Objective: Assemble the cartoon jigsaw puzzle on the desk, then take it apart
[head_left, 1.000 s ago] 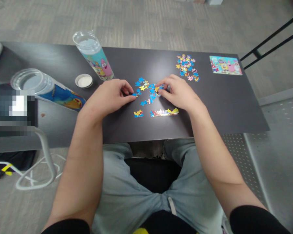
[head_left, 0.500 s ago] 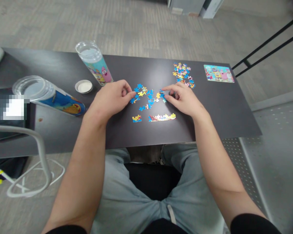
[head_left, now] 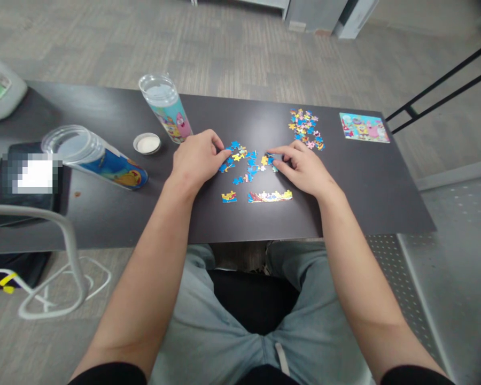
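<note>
Loose jigsaw pieces (head_left: 251,163), mostly blue and yellow, lie in a cluster between my two hands. My left hand (head_left: 200,159) rests at the cluster's left edge, fingers curled and thumb close to the index finger; what they pinch, if anything, is too small to make out. On the right side, the thumb and index finger of my right hand (head_left: 300,167) close around a blue-and-yellow puzzle piece (head_left: 269,159). Nearer to me lie a joined strip of puzzle pieces (head_left: 270,197) and, left of it, a small separate joined section (head_left: 229,197).
A pile of pieces (head_left: 304,127) and a picture card (head_left: 364,128) lie at the back right of the dark table (head_left: 377,198). Left stand two clear-topped tubes, one pink-and-teal (head_left: 170,117), one blue (head_left: 112,163), by a white lid (head_left: 147,143).
The view has shifted slightly, so everything appears a little further right and lower. Both hands stay by the cluster in nearly the same pose.
</note>
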